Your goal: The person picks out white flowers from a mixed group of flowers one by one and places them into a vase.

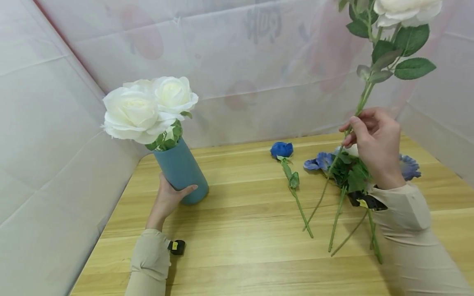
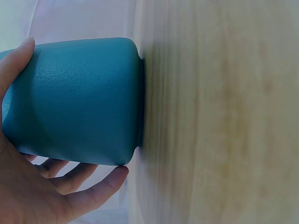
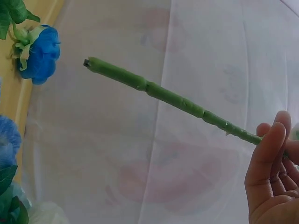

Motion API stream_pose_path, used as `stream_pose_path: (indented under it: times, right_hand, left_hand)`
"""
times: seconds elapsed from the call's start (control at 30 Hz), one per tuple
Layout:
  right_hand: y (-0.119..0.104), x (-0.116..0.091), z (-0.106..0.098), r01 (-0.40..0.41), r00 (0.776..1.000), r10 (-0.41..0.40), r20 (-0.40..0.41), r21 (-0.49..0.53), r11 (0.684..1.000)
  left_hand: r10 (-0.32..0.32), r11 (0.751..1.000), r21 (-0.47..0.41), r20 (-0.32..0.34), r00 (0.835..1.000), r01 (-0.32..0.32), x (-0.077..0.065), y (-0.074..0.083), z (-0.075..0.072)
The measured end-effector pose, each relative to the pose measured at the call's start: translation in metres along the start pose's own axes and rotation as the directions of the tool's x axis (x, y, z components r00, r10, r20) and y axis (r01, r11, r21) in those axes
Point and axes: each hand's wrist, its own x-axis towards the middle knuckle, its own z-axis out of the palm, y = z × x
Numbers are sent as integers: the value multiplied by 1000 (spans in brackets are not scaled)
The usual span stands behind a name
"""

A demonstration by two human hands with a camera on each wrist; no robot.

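On the left of the table stands a blue-green vase with white artificial roses in it. My left hand grips the vase low down; the left wrist view shows the thumb on one side and the fingers around the other. Over on the right, my right hand pinches the green stem of another white rose, raised above the table. Its bloom is cut off by the top of the head view, and the stem's lower end is in the air in the right wrist view.
A single blue rose with a green stem lies mid-right on the wooden table. Several more flowers, among them a blue-violet one, lie under my right forearm and are partly hidden. White printed cloth stands behind the table.
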Motion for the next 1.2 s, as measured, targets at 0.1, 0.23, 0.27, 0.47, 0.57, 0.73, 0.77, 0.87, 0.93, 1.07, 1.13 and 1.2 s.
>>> stream_pose_path:
  times: [0.1,0.23,0.27,0.47,0.57,0.73,0.77,0.87,0.93,1.07,1.13,1.2]
  right_hand:
    - [-3,1,1,7,1000,-7,-5,17,1000]
    - [-8,5,5,20,1000,-20,-6,76,997]
    - [-9,6,7,25,1000,-24,-5,92,995]
    - [-19,10,18,57,998,-60,11,158,986]
    - [-23,12,23,73,997,-79,22,193,978]
    - [-29,14,31,92,994,-101,34,214,973]
    - [-30,15,33,92,994,-102,36,214,972]
    - [-33,15,38,91,994,-102,43,201,975]
    - [-34,15,41,96,993,-107,44,195,976]
    - [-37,16,47,108,992,-119,33,235,966]
    - [-39,16,50,119,991,-129,25,247,962]
    - [-41,17,54,118,992,-127,20,255,960]
  left_hand:
    - [-3,1000,6,0,1000,3,-1,1,0]
    - [-4,1000,9,1,1000,4,-3,4,0]
    - [-3,1000,10,0,1000,3,-4,4,-1]
    - [-2,1000,13,0,1000,2,-4,4,-1]
    - [-4,1000,18,3,1000,4,-4,3,-1]
    - [-1,1000,21,8,1000,1,-2,3,-1]
    - [-1,1000,22,8,1000,1,-2,3,-1]
    - [-5,1000,25,7,1000,5,-2,3,-1]
    - [-8,1000,28,6,1000,8,-2,3,-1]
    - [-11,1000,29,5,1000,11,-2,3,-1]
    - [-12,1000,26,4,1000,12,-2,3,-1]
    - [-9,1000,19,3,1000,9,-1,2,0]
